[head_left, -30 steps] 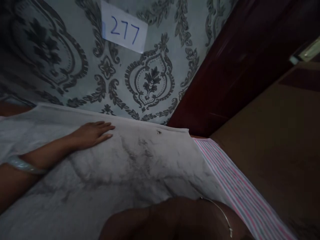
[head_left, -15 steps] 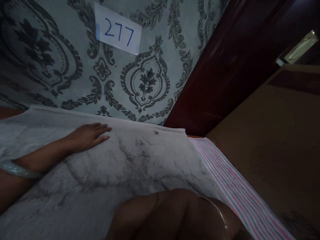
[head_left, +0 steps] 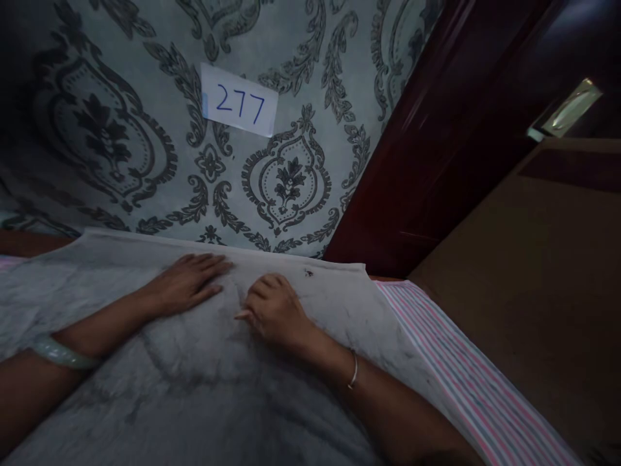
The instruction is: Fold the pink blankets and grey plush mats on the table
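A greyish-white cloth with dark smudges and wrinkles lies spread before me, its far edge along the wall. My left hand rests flat on it near that edge, fingers stretched out, a pale green bangle on the wrist. To its right, my right hand is curled into a fist over the cloth. A small pale tip pokes out from the fist; whether it is the thumb or something held, I cannot tell. Just beyond that hand is a small dark spot on the cloth.
Under the cloth at right shows a pink, grey and white striped fabric. Behind rises a patterned wall bearing a paper marked 277. A dark red glossy panel and a brown board stand to the right.
My right hand has moved from close to the camera out onto the cloth, beside the left. The left hand stays flat on the cloth. The view has tilted up slightly.
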Demonstrator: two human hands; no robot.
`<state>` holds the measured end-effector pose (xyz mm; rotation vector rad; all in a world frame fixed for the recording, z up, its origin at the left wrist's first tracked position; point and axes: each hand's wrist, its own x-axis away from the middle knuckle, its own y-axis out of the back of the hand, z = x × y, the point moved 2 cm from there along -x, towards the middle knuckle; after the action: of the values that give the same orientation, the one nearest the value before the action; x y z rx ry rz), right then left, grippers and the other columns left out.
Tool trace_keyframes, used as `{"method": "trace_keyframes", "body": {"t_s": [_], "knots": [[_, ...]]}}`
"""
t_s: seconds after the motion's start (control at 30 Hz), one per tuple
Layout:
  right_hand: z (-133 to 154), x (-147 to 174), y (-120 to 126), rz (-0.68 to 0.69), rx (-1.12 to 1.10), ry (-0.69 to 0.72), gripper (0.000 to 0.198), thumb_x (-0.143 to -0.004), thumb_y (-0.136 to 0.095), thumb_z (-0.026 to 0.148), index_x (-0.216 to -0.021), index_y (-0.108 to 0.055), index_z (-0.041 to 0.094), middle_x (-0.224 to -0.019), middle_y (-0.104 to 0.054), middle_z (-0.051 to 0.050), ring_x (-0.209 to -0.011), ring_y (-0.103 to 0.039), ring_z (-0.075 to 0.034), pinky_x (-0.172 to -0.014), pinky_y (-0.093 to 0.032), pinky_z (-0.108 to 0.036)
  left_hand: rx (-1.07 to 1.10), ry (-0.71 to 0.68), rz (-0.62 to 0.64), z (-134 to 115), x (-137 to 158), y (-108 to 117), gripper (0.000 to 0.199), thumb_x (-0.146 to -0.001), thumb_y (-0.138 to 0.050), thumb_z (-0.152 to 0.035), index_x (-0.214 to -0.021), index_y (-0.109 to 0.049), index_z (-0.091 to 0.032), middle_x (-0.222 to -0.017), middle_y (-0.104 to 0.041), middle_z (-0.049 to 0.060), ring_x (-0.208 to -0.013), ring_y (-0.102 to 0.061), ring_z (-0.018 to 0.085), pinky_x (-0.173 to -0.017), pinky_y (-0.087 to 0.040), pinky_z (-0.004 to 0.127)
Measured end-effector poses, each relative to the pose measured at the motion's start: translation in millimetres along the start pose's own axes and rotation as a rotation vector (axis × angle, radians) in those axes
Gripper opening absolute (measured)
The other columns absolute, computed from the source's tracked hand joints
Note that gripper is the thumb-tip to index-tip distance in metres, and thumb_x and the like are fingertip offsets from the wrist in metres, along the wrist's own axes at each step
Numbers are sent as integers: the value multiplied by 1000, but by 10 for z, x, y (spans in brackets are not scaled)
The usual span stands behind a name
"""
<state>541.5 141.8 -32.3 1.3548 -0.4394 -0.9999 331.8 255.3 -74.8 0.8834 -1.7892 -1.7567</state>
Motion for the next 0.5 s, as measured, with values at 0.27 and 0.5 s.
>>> {"method": "trace_keyframes", "body": {"t_s": [0.27, 0.5], "knots": [[-842, 102, -254, 151, 97, -239, 61, -101, -35, 59, -154, -34, 29, -161, -35, -5, -146, -31, -28, -119, -22, -50, 51, 111, 118, 68, 61, 42, 68, -93, -30, -60, -153, -39, -30, -160, -37, 4, -148, -32, 30, -118, -25, 48], [-1520, 1084, 245, 183, 265, -782, 55, -104, -28, 46, -156, -31, 28, -164, -27, -7, -151, -21, -25, -119, -19, -51, -37, 435, -15, 1044, 988, 309, 63, -92, -22, -51, -145, -49, -28, -150, -51, 9, -142, -41, 33, -113, -24, 62]]}}
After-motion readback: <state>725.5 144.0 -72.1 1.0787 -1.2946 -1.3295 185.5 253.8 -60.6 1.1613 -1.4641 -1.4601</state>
